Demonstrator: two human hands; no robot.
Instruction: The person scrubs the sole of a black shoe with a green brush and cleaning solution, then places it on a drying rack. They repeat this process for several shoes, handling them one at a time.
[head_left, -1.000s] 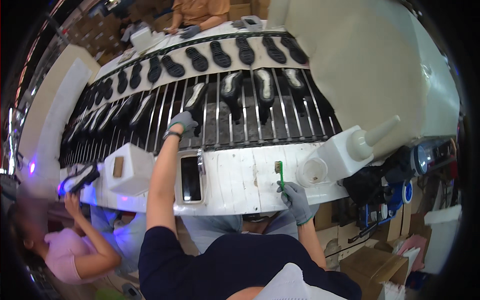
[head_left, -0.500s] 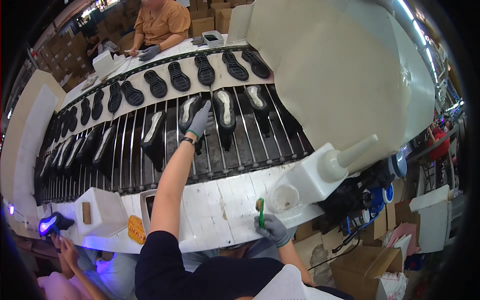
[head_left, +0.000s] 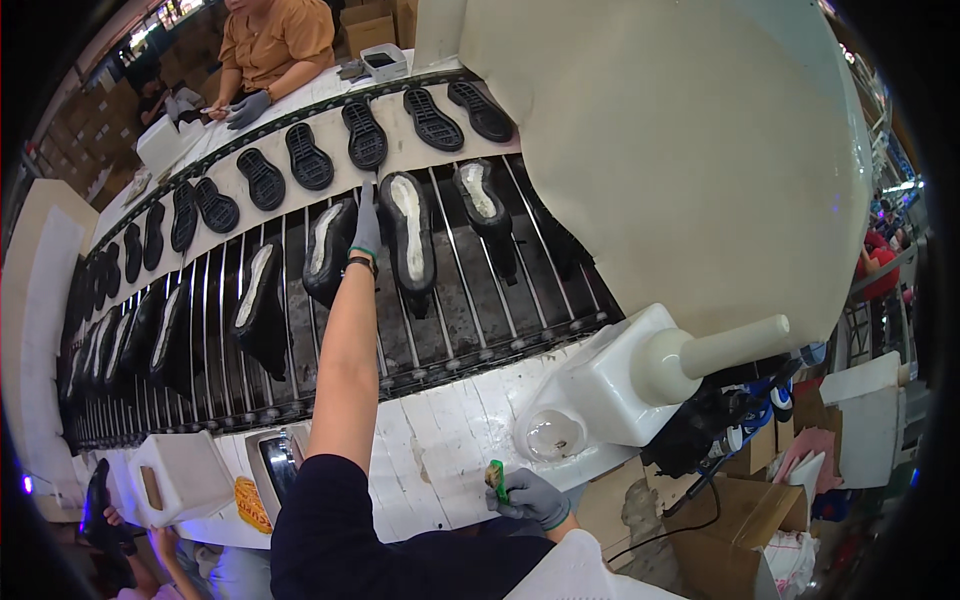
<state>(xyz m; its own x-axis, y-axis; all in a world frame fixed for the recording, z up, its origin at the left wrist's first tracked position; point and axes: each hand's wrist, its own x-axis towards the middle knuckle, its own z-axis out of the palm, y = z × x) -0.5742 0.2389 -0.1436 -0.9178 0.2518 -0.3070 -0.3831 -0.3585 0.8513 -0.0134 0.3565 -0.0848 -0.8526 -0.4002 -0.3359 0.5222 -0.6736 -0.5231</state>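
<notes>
Now your gloved left hand has moved farther across the metal-rod rack, its fingers straight and seemingly empty between two sole-up black shoe uppers; contact is unclear. That brings your fingertips just short of a black outsole. Your gloved right hand still grips a green-handled brush near the white dispenser.

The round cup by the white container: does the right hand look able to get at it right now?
Probably yes: the right hand is near the cup, nothing visible between them, though it holds the green brush.
</notes>
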